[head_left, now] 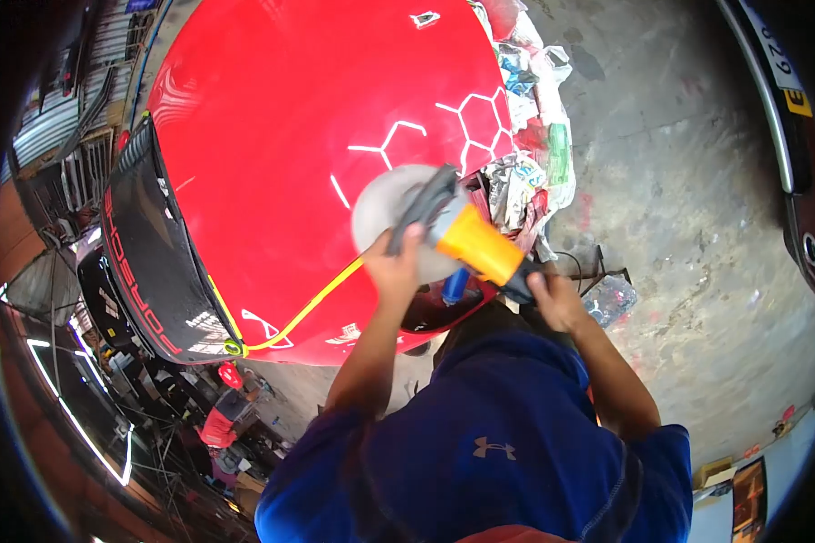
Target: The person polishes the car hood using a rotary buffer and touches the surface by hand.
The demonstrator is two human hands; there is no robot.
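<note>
Both of my hands are on a car polisher [482,246] with an orange body and black ends. My left hand [398,269] is closed around its black front handle, near the round white pad [371,213]. At the rear, my right hand [557,303] grips the black end of the body. The pad lies over the red car hood [281,118], close to its edge; its outline is blurred. White hexagon line decals [480,122] show beside the pad. A yellow strip [312,309] runs across the hood from the windshield corner toward my left hand.
Crumpled plastic and paper sheeting [543,136] covers the car's front edge. A blue cylindrical object [455,286] is just below the polisher. Another vehicle's bumper [761,90] stands at right. A person in red [219,425] is at lower left. A clear plastic bundle [609,299] lies on the concrete floor.
</note>
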